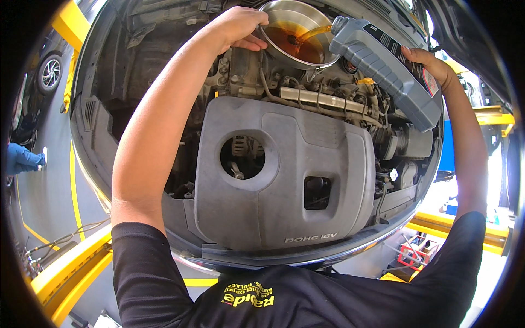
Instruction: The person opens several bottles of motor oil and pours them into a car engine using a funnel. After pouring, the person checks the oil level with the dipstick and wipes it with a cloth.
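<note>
Amber oil (307, 50) runs in a stream from the mouth of a grey plastic oil bottle (383, 68) into a wide metal funnel (281, 12) over the far side of the engine. Oil pools around a dark spot at the funnel's middle. My left hand (243, 28) grips the funnel's left rim, thumb and fingers closed on it. Tilted with its neck at the funnel's right rim, the bottle is held by my right hand (429, 65) near its base; some of those fingers are hidden behind it. The funnel's lower end cannot be seen.
Below my hands a grey plastic engine cover (306, 158) lies over the near part of the engine bay. Beyond it are a metal rail (322, 99) and a yellow-orange tab (365, 81). Yellow lift arms (71, 279) flank the car. A person's leg (24, 158) shows at far left.
</note>
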Tool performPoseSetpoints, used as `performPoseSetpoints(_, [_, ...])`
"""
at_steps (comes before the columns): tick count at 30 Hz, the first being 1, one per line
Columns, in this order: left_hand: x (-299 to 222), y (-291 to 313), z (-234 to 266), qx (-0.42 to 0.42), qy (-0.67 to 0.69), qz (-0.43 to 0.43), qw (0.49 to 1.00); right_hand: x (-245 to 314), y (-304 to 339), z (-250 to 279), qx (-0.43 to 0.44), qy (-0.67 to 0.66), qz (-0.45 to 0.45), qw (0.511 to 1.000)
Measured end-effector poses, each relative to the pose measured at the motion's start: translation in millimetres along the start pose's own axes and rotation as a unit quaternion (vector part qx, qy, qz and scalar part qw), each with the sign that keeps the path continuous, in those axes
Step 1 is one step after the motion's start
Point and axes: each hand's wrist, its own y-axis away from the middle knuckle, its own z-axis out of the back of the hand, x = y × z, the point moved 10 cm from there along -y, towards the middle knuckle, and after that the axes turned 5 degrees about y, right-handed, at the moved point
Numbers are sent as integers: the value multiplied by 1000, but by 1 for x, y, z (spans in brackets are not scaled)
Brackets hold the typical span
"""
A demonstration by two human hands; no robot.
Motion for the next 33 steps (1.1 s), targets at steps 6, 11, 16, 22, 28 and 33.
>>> performPoseSetpoints(6, [-9, 14, 1, -15, -19, -17, 1000, 9, -6, 9, 61, 57, 1, 997])
performPoseSetpoints(11, [-6, 13, 1, -14, -42, 8, 999, 25, -12, 19, 60, 138, -20, 988])
performPoseSetpoints(16, [-5, 11, 3, -22, -40, 1, 999, 49, -30, 29, 26, 181, 56, 981])
performPoseSetpoints(22, [-5, 11, 4, -19, -35, -1, 999, 20, -76, 63, 45, 128, -37, 990])
performPoseSetpoints(28, [-4, 10, 4, -14, -24, 4, 1000, 54, -97, 59, 56, 237, 28, 970])
performPoseSetpoints(33, [-6, 12, 4, -18, -28, -1, 999, 67, -90, 14, 144, 83, -141, 976])
